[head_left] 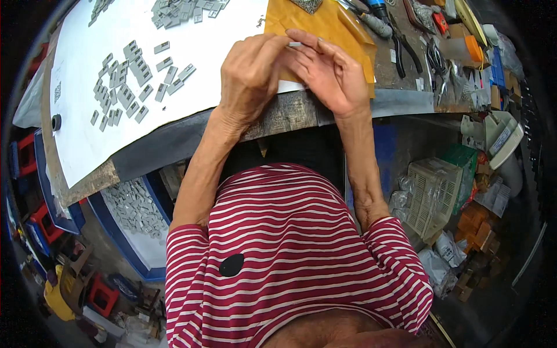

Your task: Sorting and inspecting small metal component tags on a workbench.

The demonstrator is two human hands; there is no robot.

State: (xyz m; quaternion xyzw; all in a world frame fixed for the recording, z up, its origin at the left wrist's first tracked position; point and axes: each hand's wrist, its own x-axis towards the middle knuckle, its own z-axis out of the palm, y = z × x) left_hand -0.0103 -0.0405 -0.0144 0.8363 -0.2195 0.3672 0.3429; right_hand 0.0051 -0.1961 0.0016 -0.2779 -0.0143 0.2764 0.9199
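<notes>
Over the front edge of the workbench, my two hands meet around a small light grey piece [295,44], mostly hidden by the fingers. My left hand [249,69] is closed in a pinch at the left end of it, the back of the hand uppermost. Palm up, my right hand [336,75] curls its fingers around the other side of the piece. To the left, several flat grey rectangular parts [137,66] with small dark slots lie scattered on a white sheet [191,87]. Another heap of such grey parts [180,10] sits farther back.
A yellow-brown envelope [331,26] lies behind my hands. Black-handled pliers [406,52] and an orange-lidded container [473,51] are at the right. A black ring [56,122] rests at the sheet's left edge. Below stand a blue tray [155,271] of grey parts and a plastic crate [429,194].
</notes>
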